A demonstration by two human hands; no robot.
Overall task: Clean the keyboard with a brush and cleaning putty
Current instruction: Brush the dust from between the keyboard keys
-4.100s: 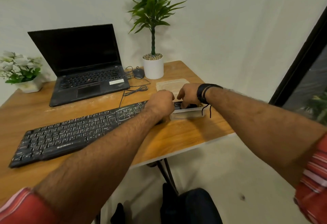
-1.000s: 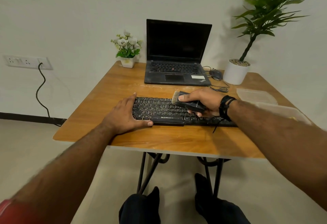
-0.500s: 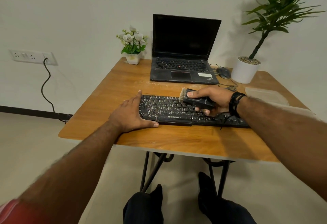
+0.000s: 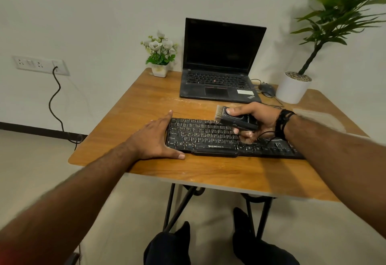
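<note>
Since before, brush point(image 4: 234, 118) hovers nearer keyboard's point(image 4: 208, 137) far edge, gripped by right hand point(image 4: 257, 120); left hand point(image 4: 154, 139) flat, bracing its left end.

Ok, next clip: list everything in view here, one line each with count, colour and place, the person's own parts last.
keyboard: 1, black, near middle of the table
brush: 1, black body, pale bristles, over the keyboard's far edge
laptop: 1, black, open, screen dark, far side of the table
mouse: 1, dark, right of the laptop
flower pot: 1, white blooms, white pot, far left corner
tall plant: 1, green, white pot, far right
table: 1, wood top, black legs
wall socket: 1, white, black cable plugged in
left hand: flat against the keyboard's left end
right hand: black wristbands, grips the brush
</note>
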